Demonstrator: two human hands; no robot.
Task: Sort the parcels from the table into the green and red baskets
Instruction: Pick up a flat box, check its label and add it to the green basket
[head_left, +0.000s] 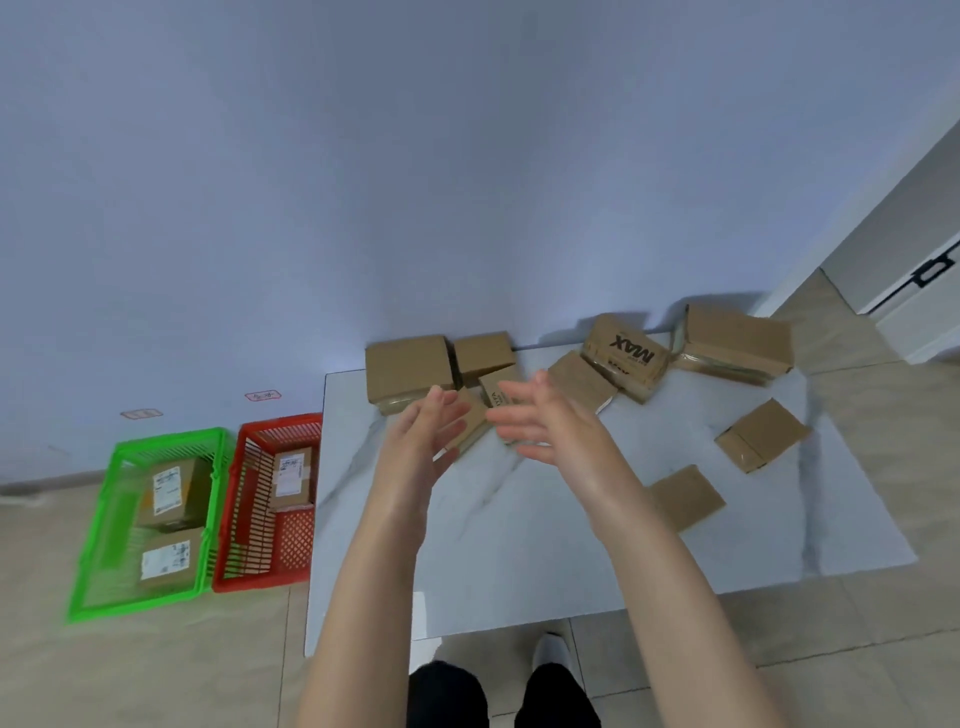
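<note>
low at my left, the green basket (135, 605) holds two parcels (166, 491), the red basket (280, 423) one. over the table (519, 545) my left hand (431, 434) and right hand (543, 418) spread flat-fingered, gripping nothing, half hiding a small parcel (471, 428) between them. farther back, the max box (626, 356) tilts.

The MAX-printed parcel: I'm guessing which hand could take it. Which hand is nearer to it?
Right. The right hand hovers open just left of and in front of the MAX-printed parcel; the left hand is farther left, beyond the right hand.
</note>
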